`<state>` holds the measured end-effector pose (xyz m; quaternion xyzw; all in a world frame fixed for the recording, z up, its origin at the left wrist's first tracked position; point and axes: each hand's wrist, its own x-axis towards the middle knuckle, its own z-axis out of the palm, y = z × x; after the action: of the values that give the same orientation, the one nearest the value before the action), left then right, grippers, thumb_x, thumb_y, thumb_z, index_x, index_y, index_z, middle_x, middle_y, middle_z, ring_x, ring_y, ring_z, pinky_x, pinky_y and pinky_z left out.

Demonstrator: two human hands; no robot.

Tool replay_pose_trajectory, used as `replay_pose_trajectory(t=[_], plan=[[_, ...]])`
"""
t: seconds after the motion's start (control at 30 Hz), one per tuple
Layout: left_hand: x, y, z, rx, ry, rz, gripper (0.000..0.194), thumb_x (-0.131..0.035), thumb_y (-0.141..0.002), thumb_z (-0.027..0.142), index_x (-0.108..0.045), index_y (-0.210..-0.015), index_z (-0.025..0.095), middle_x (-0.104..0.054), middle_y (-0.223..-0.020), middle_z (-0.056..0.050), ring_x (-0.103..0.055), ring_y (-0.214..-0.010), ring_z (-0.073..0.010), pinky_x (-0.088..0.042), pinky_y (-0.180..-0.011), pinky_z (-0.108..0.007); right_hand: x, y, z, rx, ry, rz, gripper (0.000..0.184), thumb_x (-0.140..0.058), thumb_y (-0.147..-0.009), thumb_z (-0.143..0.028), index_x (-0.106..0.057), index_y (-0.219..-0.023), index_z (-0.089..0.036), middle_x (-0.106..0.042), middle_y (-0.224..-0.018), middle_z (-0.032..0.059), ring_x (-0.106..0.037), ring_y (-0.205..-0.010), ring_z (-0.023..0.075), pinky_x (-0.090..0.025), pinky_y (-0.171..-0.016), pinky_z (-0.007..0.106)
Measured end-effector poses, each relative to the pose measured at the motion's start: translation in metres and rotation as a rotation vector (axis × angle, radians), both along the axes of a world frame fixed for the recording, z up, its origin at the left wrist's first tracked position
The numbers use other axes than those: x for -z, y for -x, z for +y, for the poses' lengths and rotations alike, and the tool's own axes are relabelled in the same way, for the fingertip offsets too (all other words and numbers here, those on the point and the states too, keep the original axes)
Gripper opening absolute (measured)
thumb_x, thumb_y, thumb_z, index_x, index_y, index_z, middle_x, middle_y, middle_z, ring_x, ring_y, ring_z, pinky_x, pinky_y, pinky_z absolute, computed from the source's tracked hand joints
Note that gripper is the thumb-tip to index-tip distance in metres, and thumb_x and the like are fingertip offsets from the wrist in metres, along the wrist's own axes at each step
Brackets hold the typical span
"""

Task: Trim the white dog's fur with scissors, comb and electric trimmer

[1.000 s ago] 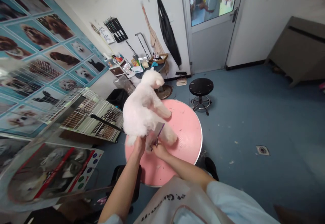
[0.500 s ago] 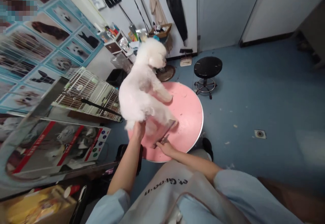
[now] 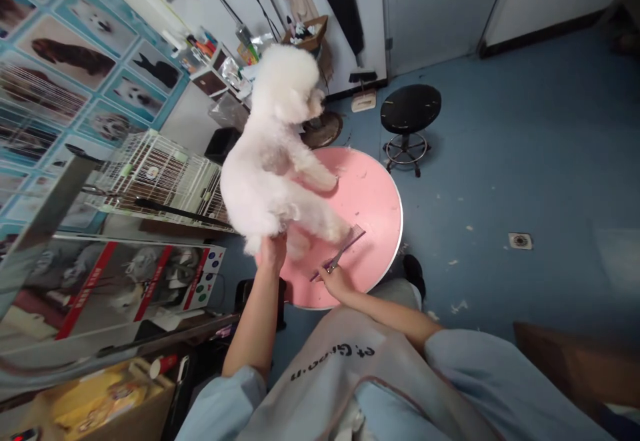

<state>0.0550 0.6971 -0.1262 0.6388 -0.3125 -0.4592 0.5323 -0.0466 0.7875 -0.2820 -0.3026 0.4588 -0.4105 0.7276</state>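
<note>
Presently, the white dog [image 3: 257, 161] stands on the left part of the round pink tabletop [image 3: 373, 194], its head toward the far side. The left hand [image 3: 274, 252] touches the rear of the dog; its fingers are partly hidden, so I cannot tell if they are closed. The right hand [image 3: 336, 282] is closed around a comb [image 3: 353, 239] and scissors [image 3: 338, 258], near the hind paw. Beyond, at far right, is a black stool [image 3: 411, 108]; at left, a wire cage [image 3: 173, 178].
</note>
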Motion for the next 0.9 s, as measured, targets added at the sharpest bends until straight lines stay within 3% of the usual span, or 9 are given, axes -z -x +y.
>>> replay_pose_trajectory(t=[0.1, 0.23, 0.3, 0.43, 0.6, 0.7, 0.77, 0.83, 0.9], plan=[[-0.002, 0.008, 0.003, -0.081, 0.095, 0.173, 0.036, -0.033, -0.092, 0.023, -0.055, -0.12, 0.026, -0.046, -0.141, 0.0, -0.048, -0.124, -0.0121, -0.036, -0.107, -0.029, -0.011, -0.008, -0.014, -0.093, 0.008, -0.029, 0.012, -0.058, -0.076, -0.024, -0.049, -0.083, -0.019, -0.066, -0.07, 0.0016, -0.065, -0.059, 0.0166, -0.049, -0.048, 0.024], [-0.002, 0.011, 0.004, -0.093, 0.133, 0.25, 0.032, -0.035, -0.092, 0.02, -0.061, -0.11, 0.023, -0.052, -0.135, -0.003, -0.052, -0.117, -0.012, -0.037, -0.105, -0.028, -0.022, -0.014, -0.02, -0.222, 0.187, -0.101, 0.01, -0.058, -0.077, -0.025, -0.056, -0.075, -0.016, -0.067, -0.067, 0.003, -0.065, -0.062, 0.0154, -0.052, -0.057, 0.025], [0.0, 0.009, 0.004, -0.086, 0.148, 0.272, 0.032, -0.036, -0.092, 0.02, -0.063, -0.109, 0.025, -0.051, -0.136, -0.002, -0.05, -0.12, -0.0117, -0.038, -0.103, -0.027, -0.018, -0.007, -0.012, -0.239, 0.191, -0.122, 0.012, -0.055, -0.079, -0.027, -0.057, -0.074, -0.016, -0.067, -0.065, 0.0031, -0.065, -0.062, 0.0148, -0.052, -0.058, 0.025], [0.006, 0.004, 0.002, -0.122, 0.153, 0.318, 0.033, -0.038, -0.091, 0.02, -0.061, -0.114, 0.027, -0.047, -0.14, 0.001, -0.048, -0.123, -0.0118, -0.039, -0.101, -0.027, -0.002, 0.01, -0.003, -0.192, 0.022, 0.025, 0.006, -0.055, -0.078, -0.023, -0.052, -0.08, -0.018, -0.065, -0.064, 0.0001, -0.06, -0.052, 0.0121, -0.045, -0.046, 0.021], [0.01, 0.0, -0.001, -0.164, 0.144, 0.389, 0.036, -0.032, -0.093, 0.02, -0.064, -0.109, 0.026, -0.045, -0.142, 0.001, -0.048, -0.123, -0.0141, -0.043, -0.094, -0.027, 0.012, 0.024, 0.003, -0.32, 0.253, -0.047, 0.011, -0.061, -0.075, -0.025, -0.052, -0.076, -0.018, -0.065, -0.067, 0.0008, -0.059, -0.058, 0.0117, -0.047, -0.056, 0.023], [0.011, -0.001, -0.001, -0.183, 0.177, 0.417, 0.034, -0.035, -0.092, 0.019, -0.064, -0.107, 0.027, -0.048, -0.139, 0.001, -0.048, -0.123, -0.0153, -0.045, -0.092, -0.027, 0.023, 0.041, 0.01, -0.154, 0.025, -0.005, 0.012, -0.053, -0.081, -0.03, -0.049, -0.079, -0.018, -0.065, -0.07, 0.0014, -0.055, -0.053, 0.0094, -0.042, -0.048, 0.021], [0.012, -0.001, -0.001, -0.189, 0.193, 0.419, 0.033, -0.035, -0.091, 0.019, -0.064, -0.105, 0.026, -0.051, -0.135, 0.0, -0.051, -0.119, -0.015, -0.046, -0.09, -0.027, 0.029, 0.055, 0.009, -0.129, -0.147, 0.045, 0.014, -0.052, -0.081, -0.031, -0.047, -0.079, -0.018, -0.064, -0.069, 0.0011, -0.051, -0.047, 0.0077, -0.034, -0.041, 0.019], [0.014, 0.0, -0.001, -0.184, 0.233, 0.404, 0.032, -0.035, -0.091, 0.021, -0.064, -0.105, 0.025, -0.054, -0.132, -0.002, -0.053, -0.115, -0.0142, -0.046, -0.09, -0.027, 0.033, 0.069, 0.004, -0.271, -0.156, 0.005, 0.017, -0.058, -0.077, -0.031, -0.047, -0.077, -0.018, -0.063, -0.066, 0.001, -0.049, -0.046, 0.0075, -0.032, -0.04, 0.018], [0.018, 0.001, -0.001, -0.208, 0.272, 0.394, 0.03, -0.037, -0.089, 0.023, -0.064, -0.103, 0.025, -0.056, -0.127, -0.002, -0.055, -0.111, -0.0144, -0.046, -0.09, -0.028, 0.034, 0.082, -0.002, -0.433, -0.052, -0.097, 0.02, -0.063, -0.074, -0.031, -0.049, -0.076, -0.017, -0.064, -0.067, 0.0021, -0.053, -0.05, 0.0087, -0.033, -0.042, 0.018]])
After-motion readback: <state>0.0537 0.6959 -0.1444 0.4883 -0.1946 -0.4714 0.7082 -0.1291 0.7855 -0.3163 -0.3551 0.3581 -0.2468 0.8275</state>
